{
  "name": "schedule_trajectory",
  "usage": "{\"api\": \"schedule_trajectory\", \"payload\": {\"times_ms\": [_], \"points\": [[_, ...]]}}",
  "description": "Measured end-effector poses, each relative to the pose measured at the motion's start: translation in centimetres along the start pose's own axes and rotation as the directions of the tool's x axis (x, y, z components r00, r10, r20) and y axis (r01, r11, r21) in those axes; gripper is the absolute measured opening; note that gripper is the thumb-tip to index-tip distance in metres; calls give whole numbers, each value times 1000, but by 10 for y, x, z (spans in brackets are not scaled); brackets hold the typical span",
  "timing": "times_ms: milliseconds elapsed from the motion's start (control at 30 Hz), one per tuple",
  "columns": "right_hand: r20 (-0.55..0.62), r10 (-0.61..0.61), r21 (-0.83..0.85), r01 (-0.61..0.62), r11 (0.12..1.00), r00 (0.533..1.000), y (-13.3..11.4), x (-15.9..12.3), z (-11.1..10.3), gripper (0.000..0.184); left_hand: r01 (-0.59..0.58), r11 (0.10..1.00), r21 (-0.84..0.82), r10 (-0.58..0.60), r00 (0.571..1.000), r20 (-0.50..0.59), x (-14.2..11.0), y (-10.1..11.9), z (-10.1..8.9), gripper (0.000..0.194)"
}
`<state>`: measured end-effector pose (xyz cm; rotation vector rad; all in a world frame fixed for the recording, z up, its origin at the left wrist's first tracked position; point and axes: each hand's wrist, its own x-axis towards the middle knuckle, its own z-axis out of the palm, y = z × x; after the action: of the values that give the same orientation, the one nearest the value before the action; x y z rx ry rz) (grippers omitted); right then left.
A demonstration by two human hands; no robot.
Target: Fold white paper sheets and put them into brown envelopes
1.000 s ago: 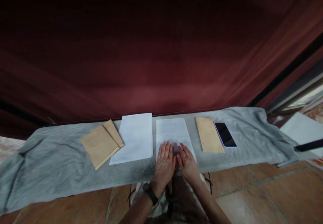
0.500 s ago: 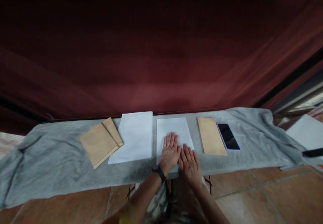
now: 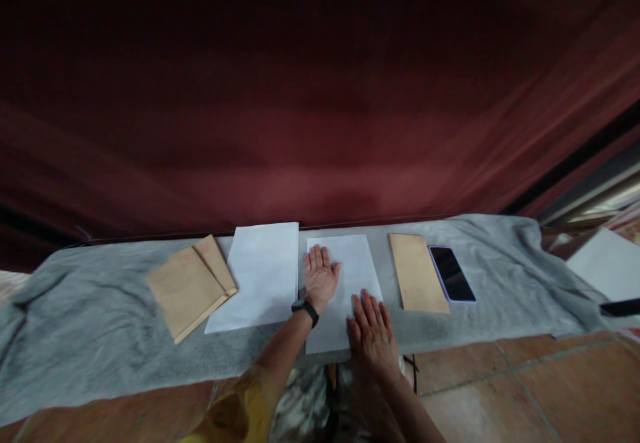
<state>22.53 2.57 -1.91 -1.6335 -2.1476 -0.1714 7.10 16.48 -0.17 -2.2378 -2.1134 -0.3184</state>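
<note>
A white sheet of paper lies in front of me on the grey cloth. My left hand, with a dark watch on its wrist, rests flat on the sheet's upper left part, fingers stretched out. Lower down, my right hand lies palm down over the sheet's near right edge, its fingers slightly spread. Neither hand holds anything. Just left of this sheet is a stack of white paper. To the right lies a single brown envelope.
Several brown envelopes overlap the paper stack's left side. A phone in a purple case lies right of the single envelope. The grey cloth covers a narrow table against a dark red curtain. White paper shows at far right.
My left hand has slid up and left across the sheet, away from my right hand. My right hand has moved slightly down. The sheet's near edge now shows.
</note>
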Motion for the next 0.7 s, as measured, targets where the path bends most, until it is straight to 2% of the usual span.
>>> {"api": "schedule_trajectory", "payload": {"times_ms": [133,200,333,533,633,700], "points": [[4,9,0,-9,1000,1000,-1,0,-1,55,-220,972,-79,220,975,-12,-3,17,5,55],[5,10,-6,-10,1000,1000,-1,0,-1,54,-256,961,-102,257,966,-2,-1,24,8,55],[-5,9,-8,-9,1000,1000,-2,0,-2,56,-191,977,-95,194,980,33,14,24,10,59],[-19,27,0,-27,1000,999,-3,3,-7,55,-105,993,-59,108,993,51,33,5,4,63],[-39,38,17,-38,999,999,-4,3,-7,55,-71,996,-48,74,995,63,20,-3,0,60],[-48,40,22,-39,999,998,-4,2,-5,56,-101,993,-54,104,992,67,-3,-6,-4,57]]}}
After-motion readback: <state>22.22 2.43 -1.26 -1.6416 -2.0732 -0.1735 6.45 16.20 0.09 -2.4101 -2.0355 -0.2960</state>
